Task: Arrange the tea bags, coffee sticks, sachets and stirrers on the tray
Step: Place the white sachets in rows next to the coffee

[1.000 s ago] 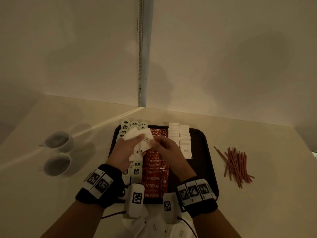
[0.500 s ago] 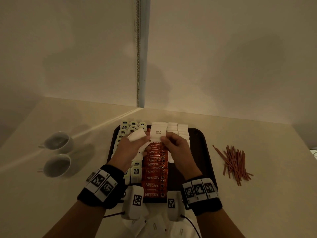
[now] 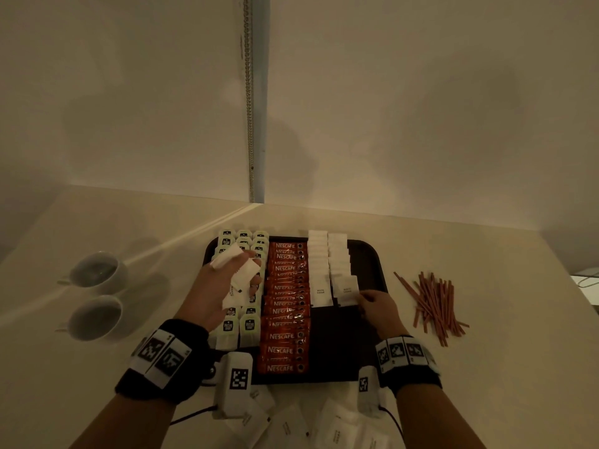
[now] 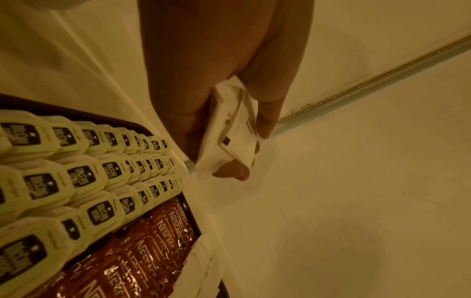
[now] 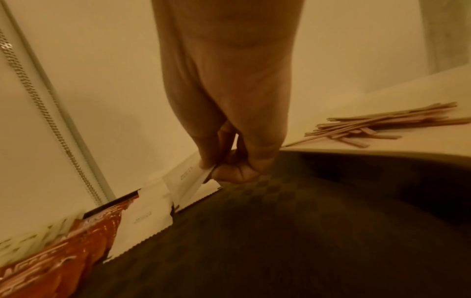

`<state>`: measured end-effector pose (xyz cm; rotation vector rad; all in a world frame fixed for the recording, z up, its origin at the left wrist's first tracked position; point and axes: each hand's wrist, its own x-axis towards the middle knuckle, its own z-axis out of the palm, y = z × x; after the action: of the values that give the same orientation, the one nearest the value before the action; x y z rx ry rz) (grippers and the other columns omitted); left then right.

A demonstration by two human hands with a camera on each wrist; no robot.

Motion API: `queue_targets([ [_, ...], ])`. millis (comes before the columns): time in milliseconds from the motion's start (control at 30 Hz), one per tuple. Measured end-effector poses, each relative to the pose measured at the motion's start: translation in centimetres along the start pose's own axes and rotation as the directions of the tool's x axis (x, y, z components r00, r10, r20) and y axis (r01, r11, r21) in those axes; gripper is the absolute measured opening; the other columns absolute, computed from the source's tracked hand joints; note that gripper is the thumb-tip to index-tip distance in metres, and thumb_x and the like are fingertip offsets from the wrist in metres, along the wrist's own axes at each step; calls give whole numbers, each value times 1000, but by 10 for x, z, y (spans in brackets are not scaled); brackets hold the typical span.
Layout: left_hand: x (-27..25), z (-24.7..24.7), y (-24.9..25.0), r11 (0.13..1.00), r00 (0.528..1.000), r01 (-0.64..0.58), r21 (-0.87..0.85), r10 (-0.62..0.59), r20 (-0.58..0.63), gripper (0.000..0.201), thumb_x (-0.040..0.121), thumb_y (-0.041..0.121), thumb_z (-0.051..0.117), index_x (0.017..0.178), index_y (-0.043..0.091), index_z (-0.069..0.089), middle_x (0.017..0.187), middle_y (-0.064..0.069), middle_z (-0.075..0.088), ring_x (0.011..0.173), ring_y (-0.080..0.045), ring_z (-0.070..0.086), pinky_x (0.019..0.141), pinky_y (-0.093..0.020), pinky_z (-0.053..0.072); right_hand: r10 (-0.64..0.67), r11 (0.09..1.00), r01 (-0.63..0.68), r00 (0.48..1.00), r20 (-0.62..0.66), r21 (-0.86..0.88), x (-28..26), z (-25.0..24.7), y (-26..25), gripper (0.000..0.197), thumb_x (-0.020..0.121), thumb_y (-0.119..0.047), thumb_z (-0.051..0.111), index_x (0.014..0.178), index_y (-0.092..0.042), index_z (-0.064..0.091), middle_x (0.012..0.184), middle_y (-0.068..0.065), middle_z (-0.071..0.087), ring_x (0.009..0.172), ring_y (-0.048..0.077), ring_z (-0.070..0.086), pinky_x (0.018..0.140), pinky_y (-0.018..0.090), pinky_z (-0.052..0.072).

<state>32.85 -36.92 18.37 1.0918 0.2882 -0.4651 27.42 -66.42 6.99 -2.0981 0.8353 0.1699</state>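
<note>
From the head camera, a dark tray [image 3: 369, 254] sits on a pale table [image 3: 486, 367] in a corner. On the tray lie three columns of tea bags [image 3: 249, 325] at the left, a column of red coffee sticks [image 3: 285, 335] in the middle, and two columns of white sugar sachets [image 3: 319, 264] to the right of them. The left hand [image 3: 214, 286] hovers over the tea bags and grasps a bunch of sachets [image 3: 241, 280] in its curled fingers. The right hand [image 3: 377, 307] pinches the near right corner of the front sachet [image 3: 346, 290] of the right column, low over the tray. A loose heap of brown stirrers [image 3: 434, 306] lies on the table, well apart from the tray on its right. Two white cups [image 3: 97, 296] stand on the table to the left. More sachets lie loose on the table at the near edge, below the tray.

At the left wrist, the left hand [image 4: 224, 96] clamps the bunch of sachets [image 4: 229, 133] between thumb and fingers, above the rows of tea bags [image 4: 84, 177] and the coffee sticks [image 4: 142, 256].

At the right wrist, the right hand [image 5: 229, 121] pinches the front sachet [image 5: 188, 177] by a corner between thumb and fingertips; the sachet is tilted, its far part resting against the row. The stirrers [image 5: 377, 125] lie on the table beyond the tray [image 5: 305, 242] rim.
</note>
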Motion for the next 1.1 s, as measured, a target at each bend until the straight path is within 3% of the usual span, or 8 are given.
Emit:
queue_targets([
  [367,1,2,2,998,999,36,-51,-36,-11,24,97,21,46,92,8,66,81,-10,70,62,-22,63,60,-31,52,69,995,-74,995,-73,-63,12,16,6,23,89,-22,61,107,-8,67,104,9,68,98,22,62,92,37,50],
  [567,-1,-2,3,968,990,141,-210,-134,46,30,93,16,36,105,2,59,94,-21,65,66,-31,68,60,-31,59,53,981,-80,987,-152,-175,0,18,-6,18,88,-21,62,96,-5,60,99,9,63,96,22,58,75,25,41],
  [667,-2,1,5,968,986,161,-193,-149,74,27,95,14,36,105,0,57,88,-22,70,66,-32,68,60,-33,58,-71,982,43,987,-145,-185,-13,14,-28,21,88,-26,62,95,-8,55,88,3,58,86,17,58,65,20,39],
  [733,-3,5,7,972,982,177,-153,-164,93,24,96,13,36,105,3,56,88,-22,71,69,-34,68,60,-34,57,-241,970,240,968,-72,-30,-28,13,-59,18,89,-28,61,96,-11,58,87,-3,59,79,8,56,61,13,39],
  [800,-4,8,7,977,978,188,-98,-177,110,23,97,11,39,112,5,54,99,-25,68,78,-37,65,60,-36,57,-428,893,417,903,34,168,-50,16,-96,15,89,-29,61,94,-14,63,88,-6,64,79,4,59,66,11,45],
  [867,-4,12,6,986,981,164,-12,-162,105,26,96,10,45,120,5,54,108,-27,63,83,-37,62,60,-38,57,-544,827,503,830,127,251,-67,23,-125,14,87,-30,63,95,-19,65,92,-8,66,85,2,60,74,12,48],
  [933,-4,15,4,989,988,111,93,-120,99,30,95,12,52,124,7,56,103,-22,64,78,-30,63,59,-35,52,-585,803,535,791,178,260,-75,29,-139,16,86,-30,65,99,-20,65,94,-8,66,87,4,62,76,15,51],
  [1100,-6,16,3,981,998,0,192,-13,66,19,92,14,58,110,17,64,86,-5,72,70,-15,69,53,-25,51,-545,805,476,830,121,354,-77,33,-145,10,83,-25,69,90,-18,67,85,-5,67,83,12,65,78,30,55],
])
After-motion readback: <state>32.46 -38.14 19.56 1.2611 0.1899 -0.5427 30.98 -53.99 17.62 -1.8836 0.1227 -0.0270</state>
